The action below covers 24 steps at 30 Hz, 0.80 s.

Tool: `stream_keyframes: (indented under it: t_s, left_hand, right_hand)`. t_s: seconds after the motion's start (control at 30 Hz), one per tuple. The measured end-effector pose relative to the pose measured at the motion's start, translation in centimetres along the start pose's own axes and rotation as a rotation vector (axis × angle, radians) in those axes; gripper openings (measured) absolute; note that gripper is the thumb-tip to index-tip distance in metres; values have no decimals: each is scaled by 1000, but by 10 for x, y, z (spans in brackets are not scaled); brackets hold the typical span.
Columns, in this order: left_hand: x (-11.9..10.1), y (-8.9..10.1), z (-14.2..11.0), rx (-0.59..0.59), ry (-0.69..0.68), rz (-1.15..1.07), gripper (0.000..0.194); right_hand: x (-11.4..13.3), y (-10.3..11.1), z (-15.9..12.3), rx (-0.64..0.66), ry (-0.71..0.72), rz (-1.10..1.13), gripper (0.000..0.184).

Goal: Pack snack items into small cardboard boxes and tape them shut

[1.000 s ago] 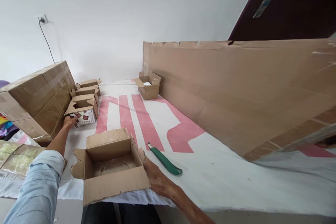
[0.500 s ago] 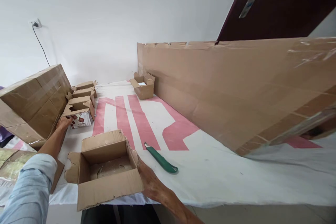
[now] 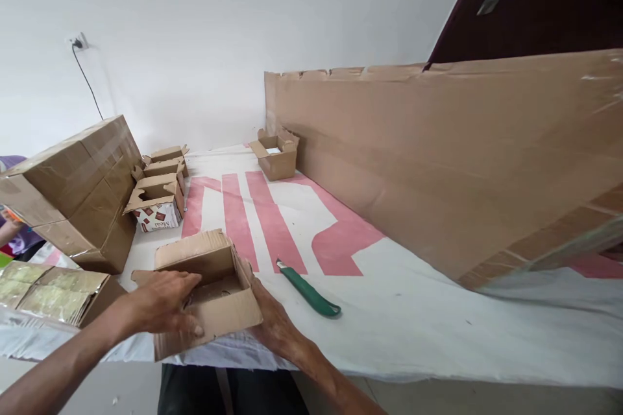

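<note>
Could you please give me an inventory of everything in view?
Near open box: one, brown, front table edge
Cutter: one, green, right of it
Open boxes: at least three, brown, nearest printed, left row
Far open box: one, brown, by panel
Cardboard panel: one, brown, right
Big carton: one, brown, left
Wrapped package: one, greenish-brown, front left
Cloth: one, white and pink, underneath
Socket, cord: one each, white, black, wall
Door: one, dark, upper right
Another person: partly visible, purple clothing, left edge
Hands: two, bare, left and right on near box
Legs: two, dark-trousered, below

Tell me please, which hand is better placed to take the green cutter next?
Right, I think: the right hand, against the open box, is nearer the green cutter; the left hand lies across the box's left side.
</note>
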State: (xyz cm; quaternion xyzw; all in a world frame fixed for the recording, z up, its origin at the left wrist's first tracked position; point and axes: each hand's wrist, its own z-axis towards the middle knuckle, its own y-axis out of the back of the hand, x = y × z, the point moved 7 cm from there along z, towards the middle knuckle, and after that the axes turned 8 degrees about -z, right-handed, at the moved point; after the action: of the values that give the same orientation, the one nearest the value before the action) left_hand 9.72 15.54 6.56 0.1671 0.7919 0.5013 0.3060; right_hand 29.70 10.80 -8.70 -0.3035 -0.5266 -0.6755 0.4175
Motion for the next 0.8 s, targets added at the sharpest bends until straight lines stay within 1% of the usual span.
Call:
stream_keyframes:
  t_s: [0.03,0.07,0.1,0.13,0.17,0.2,0.27,0.37,0.43,0.53,0.63,0.7,0.8]
  left_hand:
    - [-5,-16,2,29,18,81,64]
    - [-4,-26,7,47,50,156,54]
    - [1,-30,13,44,96,218,43]
    - [9,-29,19,30,148,266,35]
    - [21,-22,25,9,201,303,31]
    - [34,-12,30,-19,253,329,29]
    - [64,14,35,-68,345,363,30]
    - [110,52,33,-137,480,393,31]
    - [135,69,29,-177,542,403,32]
    - [162,79,25,-220,604,404,33]
    - [178,81,28,-239,634,401,31]
    - [183,82,33,-249,641,405,30]
    - [184,84,41,-267,635,413,27]
  right_hand:
    - [0,-4,3,8,-26,-7,82]
    - [0,-7,6,21,-40,-23,81]
    - [1,-10,9,32,-47,-33,82]
    - [0,-12,12,41,-51,-47,84]
    - [-1,-13,15,49,-53,-67,86]
    - [-3,-12,17,51,-55,-95,87]
    - [-8,-6,18,34,-45,-171,83]
    - [-16,13,14,-39,52,-309,61]
    - [-25,33,7,-128,100,-421,46]
    - [-45,67,-8,-248,85,-575,40]
    - [-65,95,-21,-276,10,-701,35]
    - [-76,106,-29,-255,-48,-769,27]
    - [-88,109,-36,-215,-90,-820,24]
